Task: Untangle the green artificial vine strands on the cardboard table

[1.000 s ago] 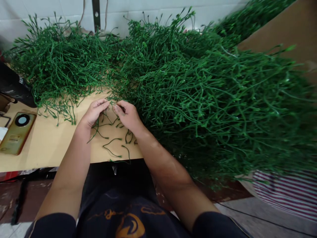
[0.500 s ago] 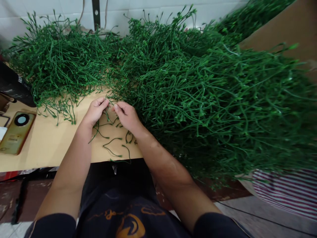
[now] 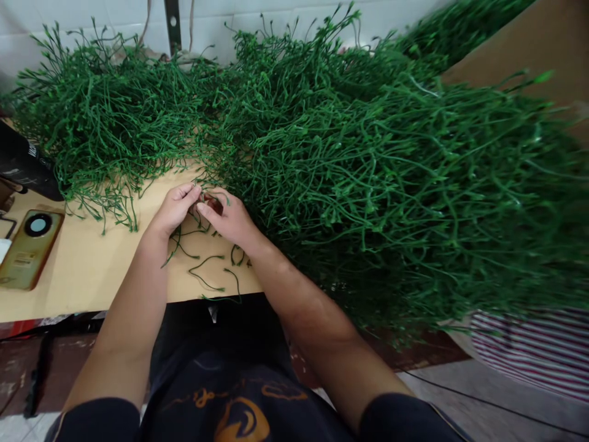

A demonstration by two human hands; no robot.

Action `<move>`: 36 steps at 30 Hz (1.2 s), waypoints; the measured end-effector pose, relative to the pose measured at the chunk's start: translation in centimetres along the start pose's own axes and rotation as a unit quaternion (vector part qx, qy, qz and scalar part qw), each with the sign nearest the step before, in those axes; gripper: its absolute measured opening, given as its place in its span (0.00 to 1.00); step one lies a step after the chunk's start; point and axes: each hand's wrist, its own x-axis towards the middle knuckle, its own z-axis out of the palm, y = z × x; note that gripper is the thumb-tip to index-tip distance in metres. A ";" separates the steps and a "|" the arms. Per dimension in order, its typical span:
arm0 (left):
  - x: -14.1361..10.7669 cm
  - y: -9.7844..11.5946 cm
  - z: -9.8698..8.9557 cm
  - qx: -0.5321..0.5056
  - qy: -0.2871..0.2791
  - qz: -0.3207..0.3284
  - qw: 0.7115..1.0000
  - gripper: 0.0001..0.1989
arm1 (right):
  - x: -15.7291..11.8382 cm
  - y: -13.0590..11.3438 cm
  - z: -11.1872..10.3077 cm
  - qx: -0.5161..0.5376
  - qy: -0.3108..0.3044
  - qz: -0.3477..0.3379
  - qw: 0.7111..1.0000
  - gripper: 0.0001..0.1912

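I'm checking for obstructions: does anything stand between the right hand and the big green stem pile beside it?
Nothing visible does: the right hand is close beside the big green stem pile; whether they touch is unclear.

I see a pale tan counter (image 3: 92, 270). Behind the counter is a wall (image 3: 209, 18) of shiny white tiles. A dark metal strip (image 3: 173, 27) with a little hole stands there too. Under the counter is chipped, dark red-brown wood (image 3: 64, 365). Down to the counter's right, a thin black cord (image 3: 488, 401) crosses the gray floor (image 3: 497, 387). The light looks soft.
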 end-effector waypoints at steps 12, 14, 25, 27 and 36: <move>0.9 -0.6 1.2 0.046 0.127 0.006 0.991 0.19 | 0.2 -0.3 -0.5 -0.028 -0.024 -0.023 0.999 0.12; 1.2 -0.9 1.5 0.041 0.150 -0.004 0.988 0.20 | 0.2 -0.3 -0.5 -0.051 -0.022 -0.051 0.997 0.13; 1.0 -0.3 -0.1 0.009 0.194 -0.020 0.981 0.17 | -3.3 -6.6 -1.7 -0.051 -0.065 -0.171 0.982 0.15; 0.6 -0.2 -0.1 0.000 0.186 -0.018 0.982 0.17 | -2.9 -6.3 -3.3 -0.045 -0.006 -0.109 0.993 0.16; 0.3 0.4 0.0 -0.015 0.144 -0.050 0.988 0.13 | -3.4 -5.6 -6.2 -0.121 0.076 -0.097 0.985 0.17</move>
